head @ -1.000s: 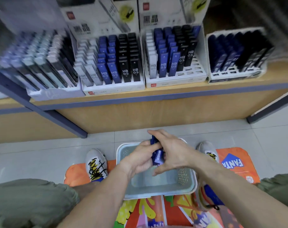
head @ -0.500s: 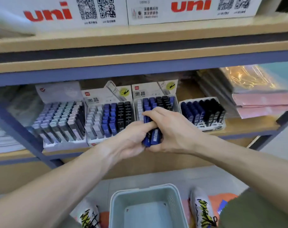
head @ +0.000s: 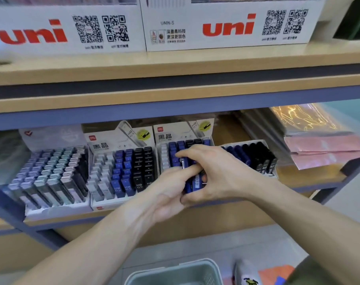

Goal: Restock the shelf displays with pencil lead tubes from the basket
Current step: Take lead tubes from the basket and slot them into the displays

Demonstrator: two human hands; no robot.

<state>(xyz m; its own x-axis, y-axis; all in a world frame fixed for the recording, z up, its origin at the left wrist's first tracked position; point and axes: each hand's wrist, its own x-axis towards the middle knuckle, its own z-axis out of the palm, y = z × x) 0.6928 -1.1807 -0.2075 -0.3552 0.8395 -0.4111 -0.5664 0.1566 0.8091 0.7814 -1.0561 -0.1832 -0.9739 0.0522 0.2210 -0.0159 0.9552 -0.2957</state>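
Fingers of both the left hand (head: pixel 170 194) and right hand (head: pixel 220 173) curl around a bunch of blue tubes (head: pixel 192 182), directly before the third display box (head: pixel 164 138). Stocking is underway; next, one tube needs separating and slotting into a blue column.

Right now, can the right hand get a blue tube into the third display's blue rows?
Probably yes: the right hand is just in front of that display, nothing between, though both hands hold the blue tubes.

Both forearms reach forward and meet. The left hand (head: pixel 168 194) lies palm-up, fingers curled inward; the right hand (head: pixel 218 173) arches over its fingertips, thumb underneath, both gripping.
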